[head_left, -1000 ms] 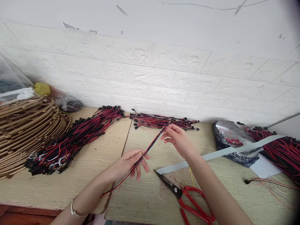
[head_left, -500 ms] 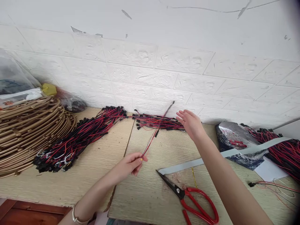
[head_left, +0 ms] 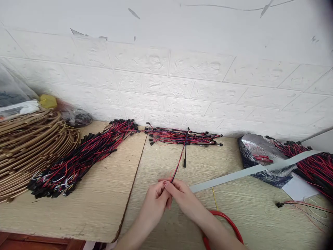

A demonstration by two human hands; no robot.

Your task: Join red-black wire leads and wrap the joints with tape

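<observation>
My left hand (head_left: pixel 156 198) and my right hand (head_left: pixel 182 196) meet at the middle front of the table, fingers pinched together on the lower end of a red and black wire lead (head_left: pixel 179 160). The lead runs up and away from the fingers, and a black connector hangs near its far end. That far end crosses over a pile of similar leads (head_left: pixel 166 136) by the wall. Beneath my right forearm lie scissors with red handles (head_left: pixel 230 222); their blades are hidden by my right hand and arm. A pale grey strip (head_left: pixel 226 178) passes just right of my right hand.
At left lie a large bundle of wire leads (head_left: pixel 88 152) and stacked bamboo-like hoops (head_left: pixel 33 149). On the right are a patterned open bag (head_left: pixel 273 173), more red and black leads (head_left: pixel 314 166) and a loose connector (head_left: pixel 279 205). A white brick-pattern wall (head_left: pixel 179 86) stands behind.
My right hand has come back from near the wall pile, down and left, to join my left hand on the lead. The lead's far end has dropped lower, and its connector hangs down.
</observation>
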